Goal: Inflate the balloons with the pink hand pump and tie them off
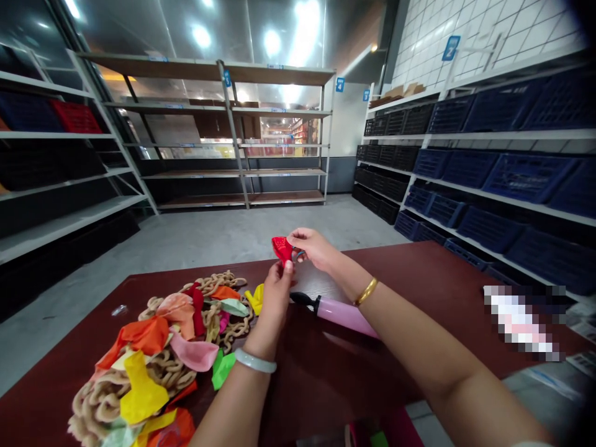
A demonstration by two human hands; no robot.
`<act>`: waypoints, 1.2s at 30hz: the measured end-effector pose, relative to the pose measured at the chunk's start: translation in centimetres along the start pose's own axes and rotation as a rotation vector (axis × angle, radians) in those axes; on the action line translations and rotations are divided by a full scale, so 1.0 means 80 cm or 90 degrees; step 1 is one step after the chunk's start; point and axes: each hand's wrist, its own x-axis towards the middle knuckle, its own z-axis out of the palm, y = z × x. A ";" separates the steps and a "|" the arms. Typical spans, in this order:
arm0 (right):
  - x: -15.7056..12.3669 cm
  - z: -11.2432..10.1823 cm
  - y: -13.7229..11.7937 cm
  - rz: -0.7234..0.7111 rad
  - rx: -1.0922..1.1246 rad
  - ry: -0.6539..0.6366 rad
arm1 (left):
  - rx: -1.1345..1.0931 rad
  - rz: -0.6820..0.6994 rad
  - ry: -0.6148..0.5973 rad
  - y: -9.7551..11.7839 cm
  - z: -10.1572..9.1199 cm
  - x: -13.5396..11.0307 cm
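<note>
Above the far part of the table, both my hands meet at a small red limp balloon [280,247]. My left hand [279,282] is closed on its lower end, the thumb pressed against it. Fingers of my right hand [310,245] pinch the balloon's right side. A small dark, bluish thing shows beneath the right fingers, too small to name. Under the right forearm lies a pink balloon pump [344,315] with a black nozzle. Left of my left arm is a pile of uninflated balloons, among them a yellow one [142,391] and a pink one [194,352].
Tan twisted rope [174,367] lies coiled among the balloons on the dark red table [354,366]. A small clear piece [120,310] rests near the left edge. Shelves [284,113] stand beyond, with blue crates [528,175] at right. A blurred-out patch covers the table's right end.
</note>
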 end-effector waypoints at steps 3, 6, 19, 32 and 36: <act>-0.004 0.001 0.001 -0.006 0.006 0.008 | 0.006 -0.068 -0.059 0.003 0.008 -0.006; -0.011 -0.007 0.002 -0.007 -0.035 0.035 | -0.028 -0.138 -0.084 0.009 0.004 -0.006; -0.120 -0.077 0.037 0.177 -0.994 -0.257 | -0.302 -0.149 0.120 0.037 -0.065 0.036; -0.125 -0.075 0.037 0.031 -0.739 -0.155 | -0.309 -0.142 0.149 0.032 -0.059 0.037; -0.126 -0.073 0.043 0.017 -0.739 -0.142 | -0.294 -0.137 0.120 0.035 -0.048 0.030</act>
